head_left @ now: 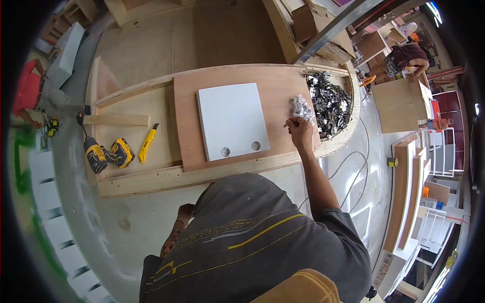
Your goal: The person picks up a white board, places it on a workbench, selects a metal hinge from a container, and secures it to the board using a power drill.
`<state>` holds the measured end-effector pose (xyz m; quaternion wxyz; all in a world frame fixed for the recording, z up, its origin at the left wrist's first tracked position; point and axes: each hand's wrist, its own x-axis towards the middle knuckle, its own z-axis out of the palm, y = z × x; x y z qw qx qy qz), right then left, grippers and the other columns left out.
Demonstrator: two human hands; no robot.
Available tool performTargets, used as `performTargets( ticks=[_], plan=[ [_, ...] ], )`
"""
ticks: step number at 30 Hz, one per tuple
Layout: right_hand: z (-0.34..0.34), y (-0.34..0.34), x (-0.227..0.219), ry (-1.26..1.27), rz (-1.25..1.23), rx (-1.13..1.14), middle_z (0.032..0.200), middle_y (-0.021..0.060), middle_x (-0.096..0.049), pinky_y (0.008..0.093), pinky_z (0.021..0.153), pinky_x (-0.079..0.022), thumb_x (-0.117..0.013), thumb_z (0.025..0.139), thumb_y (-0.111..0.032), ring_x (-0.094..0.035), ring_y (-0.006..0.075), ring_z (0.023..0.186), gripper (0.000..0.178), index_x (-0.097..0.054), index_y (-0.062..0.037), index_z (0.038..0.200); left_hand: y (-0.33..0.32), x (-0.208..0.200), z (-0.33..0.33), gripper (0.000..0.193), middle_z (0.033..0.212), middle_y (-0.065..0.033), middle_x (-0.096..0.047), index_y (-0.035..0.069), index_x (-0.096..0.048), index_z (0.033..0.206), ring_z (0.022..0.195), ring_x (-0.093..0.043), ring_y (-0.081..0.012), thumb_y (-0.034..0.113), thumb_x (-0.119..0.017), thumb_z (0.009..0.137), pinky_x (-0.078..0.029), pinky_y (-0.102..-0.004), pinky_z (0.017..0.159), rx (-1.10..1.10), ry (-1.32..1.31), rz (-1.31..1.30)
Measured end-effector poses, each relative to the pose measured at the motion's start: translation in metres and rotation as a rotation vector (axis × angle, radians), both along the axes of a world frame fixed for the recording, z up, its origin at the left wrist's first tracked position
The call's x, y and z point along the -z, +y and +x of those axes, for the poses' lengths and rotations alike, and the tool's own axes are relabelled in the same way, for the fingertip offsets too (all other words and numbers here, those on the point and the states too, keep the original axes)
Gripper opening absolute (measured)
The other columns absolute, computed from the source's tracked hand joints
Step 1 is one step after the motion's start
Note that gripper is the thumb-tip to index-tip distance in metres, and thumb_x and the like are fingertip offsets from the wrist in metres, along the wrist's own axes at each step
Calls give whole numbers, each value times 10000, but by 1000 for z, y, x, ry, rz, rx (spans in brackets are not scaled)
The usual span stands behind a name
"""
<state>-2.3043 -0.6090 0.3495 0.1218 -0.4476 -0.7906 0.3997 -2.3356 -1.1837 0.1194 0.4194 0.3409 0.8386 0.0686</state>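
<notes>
A white panel [232, 116] with two round cup holes near its front edge lies on a brown plywood board [189, 131]. To its right rests a clear plastic bag of small metal pieces [301, 107]. My right hand [300, 130] is just in front of that bag, its fingers pinched together; whatever they hold is too small to make out. Beyond the bag, a heap of shiny metal hinges [329, 103] fills the rounded end of the wooden frame. Low beside my body, away from the panel, is my left hand [186, 212], with its fingers mostly hidden.
Two yellow-and-black cordless drills [121, 152] and a yellow utility knife [148, 143] lie on the left of the frame, near a wood strip [116, 120]. A cable [356, 174] loops over the floor at right. Other people [404, 58] stand at both far sides.
</notes>
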Motion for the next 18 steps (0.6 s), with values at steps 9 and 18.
performTargets(
  ticks=[9, 18],
  plan=[
    [13, 6, 18, 135, 55, -76, 830, 114, -760, 283, 684, -560, -706, 898, -72, -709, 145, 708, 235, -721, 51, 1098, 12, -12, -15, 96, 805, -96, -697, 132, -686, 789, 802, -683, -338, 224, -703, 810, -535, -457, 693, 95, 75, 302],
    [8, 6, 21, 59, -55, -145, 832, 107, -737, 272, 719, -598, -659, 948, -72, -710, 138, 732, 219, -700, 65, 1114, 13, -54, -23, 316, 953, -169, -740, 100, -786, 1026, 957, -687, -364, 358, -620, 952, -548, -450, 872, -330, -188, 134]
  ],
)
